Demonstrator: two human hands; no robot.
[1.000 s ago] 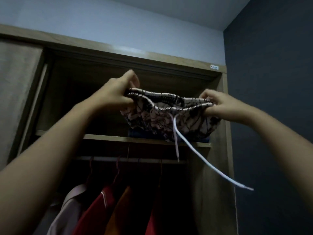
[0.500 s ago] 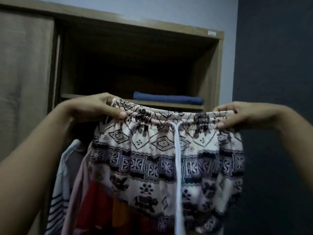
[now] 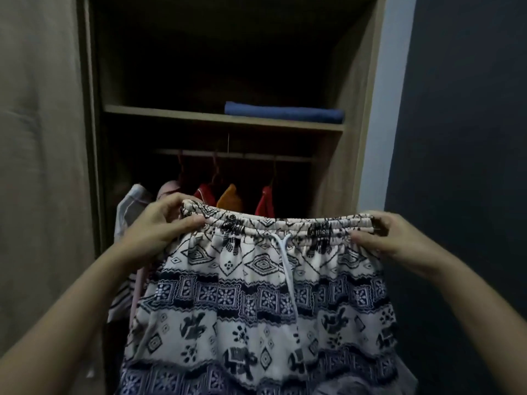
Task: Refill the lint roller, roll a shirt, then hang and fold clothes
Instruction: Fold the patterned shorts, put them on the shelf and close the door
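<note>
Since half second earlier, you lowered patterned pants (image 3: pixel 256 295) below shelf (image 3: pixel 171 114); folded blue cloth (image 3: pixel 283 112) sat at 12 o'clock. Left hand (image 3: pixel 162 226) and right hand (image 3: pixel 385 238) pinched waistband corners at 9 and 3 o'clock, fingers closed.

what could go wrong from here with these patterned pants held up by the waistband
1. The white drawstring hangs loose down the front of the pants; it could snag or get folded in crooked.
2. The left hand and right hand pinch only the waistband's two ends, so a weak grip on either side would likely drop that side.
3. The hanging clothes sit just behind the pants, which might brush them or catch a hanger.
</note>
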